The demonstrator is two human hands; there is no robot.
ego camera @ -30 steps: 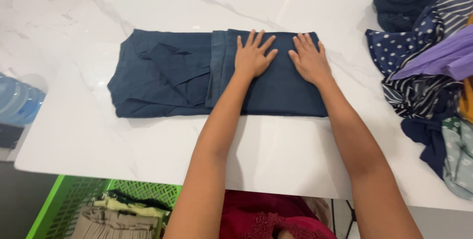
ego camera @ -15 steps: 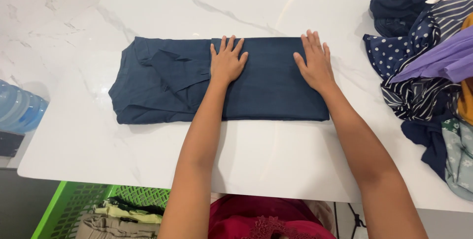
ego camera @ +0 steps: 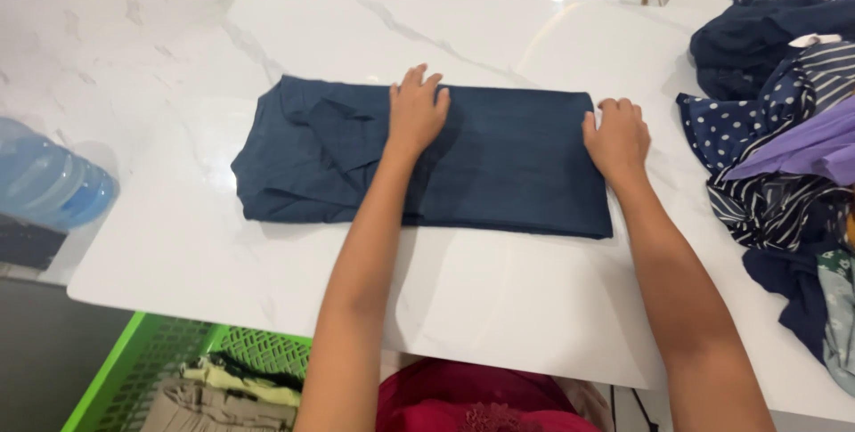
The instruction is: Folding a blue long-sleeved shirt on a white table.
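A folded navy garment [ego camera: 499,160] is being pressed flat at frame centre by the open left hand [ego camera: 416,113]. Its right edge is being pinched in the curled grip of the right hand [ego camera: 616,136], on the white tabletop [ego camera: 499,298].

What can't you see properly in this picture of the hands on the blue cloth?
All in the head view:
- Right hand: fingers curl at the edge of the folded navy garment, so its grip cannot be judged.
- Pile of clothes: cut off by the right edge.
- Green basket: partly under the white table, cut by the bottom edge.
- Water bottle: cut by the left edge.
- Garment under the left hand: covered by the palm.
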